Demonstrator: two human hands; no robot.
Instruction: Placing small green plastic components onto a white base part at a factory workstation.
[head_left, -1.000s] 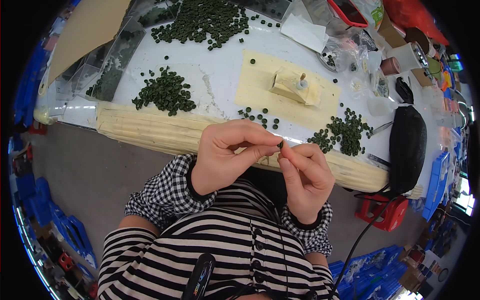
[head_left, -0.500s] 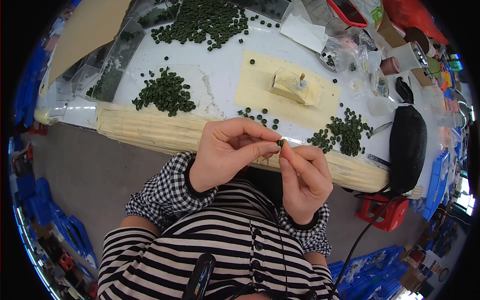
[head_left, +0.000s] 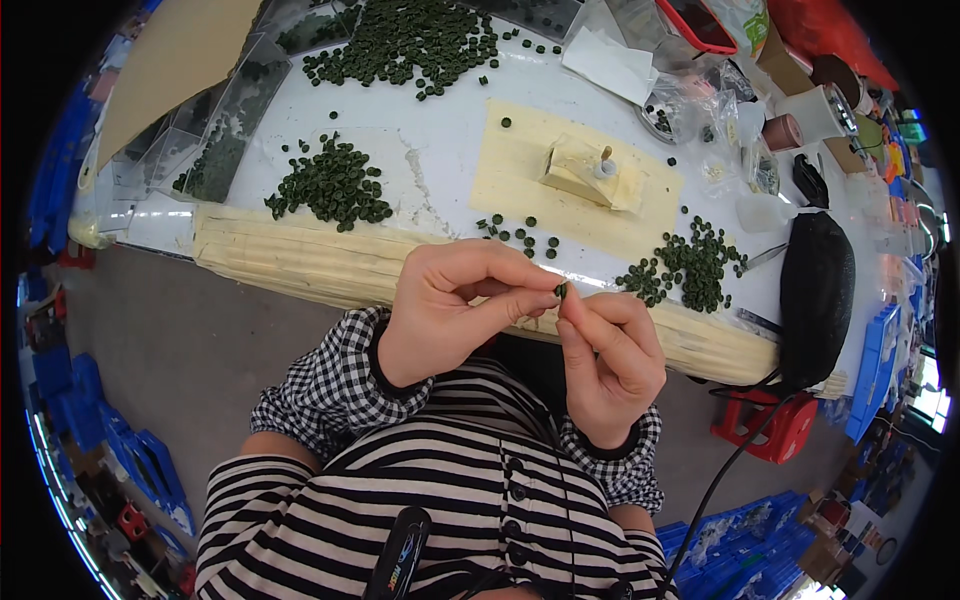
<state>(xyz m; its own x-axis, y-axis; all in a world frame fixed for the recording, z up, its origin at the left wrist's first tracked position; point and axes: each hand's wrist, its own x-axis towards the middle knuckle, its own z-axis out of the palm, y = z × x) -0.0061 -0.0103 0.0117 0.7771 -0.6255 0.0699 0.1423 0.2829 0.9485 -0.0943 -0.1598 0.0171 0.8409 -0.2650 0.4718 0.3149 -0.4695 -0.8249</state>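
Note:
Above the table's near edge, a small dark green ring-like part sits between the fingertips of both hands. My left hand pinches it between thumb and index finger from the left. From the right, my right hand closes thumb and forefinger on its other side, its remaining fingers curled. Just beyond the hands lie several loose green parts. A small pile of the same parts rests right of them, and another pile lies to the left. Anything else between the fingertips is too small to make out.
A taped block with an upright peg stands on yellow tape. At the back lies a large heap of green parts, beside clear trays. Tweezers and a black padded object are at right. Yellow tape wraps the front edge.
The green part has turned slightly between my fingertips and shows more of its side. Both hands stay in nearly the same place.

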